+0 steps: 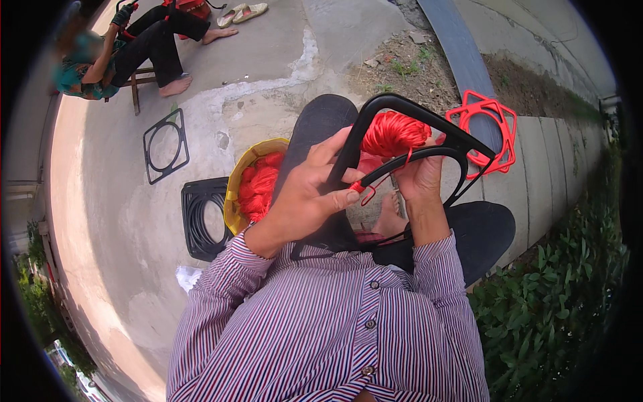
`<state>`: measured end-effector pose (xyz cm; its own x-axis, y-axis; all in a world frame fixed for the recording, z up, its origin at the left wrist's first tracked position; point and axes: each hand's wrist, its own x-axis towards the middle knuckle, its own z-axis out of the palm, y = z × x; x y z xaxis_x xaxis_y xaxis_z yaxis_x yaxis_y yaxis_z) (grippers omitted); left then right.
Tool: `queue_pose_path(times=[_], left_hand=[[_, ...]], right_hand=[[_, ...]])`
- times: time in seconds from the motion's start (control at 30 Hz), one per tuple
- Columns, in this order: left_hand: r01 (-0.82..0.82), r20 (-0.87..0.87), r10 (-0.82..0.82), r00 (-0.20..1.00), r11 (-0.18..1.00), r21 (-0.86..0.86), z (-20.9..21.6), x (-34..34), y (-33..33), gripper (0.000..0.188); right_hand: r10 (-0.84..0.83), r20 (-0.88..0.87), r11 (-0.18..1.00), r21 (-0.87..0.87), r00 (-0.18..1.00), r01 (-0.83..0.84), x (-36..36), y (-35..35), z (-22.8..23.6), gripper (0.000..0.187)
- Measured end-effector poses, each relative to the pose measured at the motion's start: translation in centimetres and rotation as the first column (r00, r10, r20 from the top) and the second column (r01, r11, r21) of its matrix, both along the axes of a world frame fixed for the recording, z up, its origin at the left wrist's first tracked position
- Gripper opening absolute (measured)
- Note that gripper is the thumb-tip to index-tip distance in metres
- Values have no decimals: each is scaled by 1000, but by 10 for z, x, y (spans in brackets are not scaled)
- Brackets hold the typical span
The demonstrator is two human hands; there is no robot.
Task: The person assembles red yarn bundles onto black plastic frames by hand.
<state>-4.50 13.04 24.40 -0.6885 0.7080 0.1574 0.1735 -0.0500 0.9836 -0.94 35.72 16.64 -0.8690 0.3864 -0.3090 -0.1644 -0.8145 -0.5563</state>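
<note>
A black square frame (349,147) with a round inner ring is tilted up over my lap. My left hand (301,197) is closed around its left side, thumb against the ring where a short stretch of red cord (358,187) is wrapped round. My right hand (423,184) is behind the frame, closed on a shiny bundle of red cord (395,132) that shows through the frame's opening. A loose strand runs from the bundle down to the wrapped part. Some fingers of the right hand are hidden by the bundle and the frame.
Left of my legs stand a yellow bucket (234,201) full of red cord (258,187) and a stack of black frames (201,249). A single black frame (147,155) lies beyond. Red-wrapped frames (511,137) lie at right, near leafy plants (549,315). Another person (157,53) sits far left.
</note>
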Motion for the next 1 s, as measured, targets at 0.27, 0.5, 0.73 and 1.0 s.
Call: queue_pose_path(times=[0.27,0.5,0.73,1.0], left_hand=[[-246,277,237,931,969,-4,-8,7,-16,28],[-284,624,211,752,959,19,-12,-2,-22,35],[-200,519,105,848,971,131,-19,-11,-26,42],[-133,502,41,864,980,148,-14,-8,-15,36]], right_hand=[[284,-282,929,317,916,-190,60,-3,50,53],[602,-749,700,330,276,-633,88,27,129,26],[682,-623,701,406,383,-587,124,17,130,28],[292,-152,915,333,944,-230,75,-23,89,39]])
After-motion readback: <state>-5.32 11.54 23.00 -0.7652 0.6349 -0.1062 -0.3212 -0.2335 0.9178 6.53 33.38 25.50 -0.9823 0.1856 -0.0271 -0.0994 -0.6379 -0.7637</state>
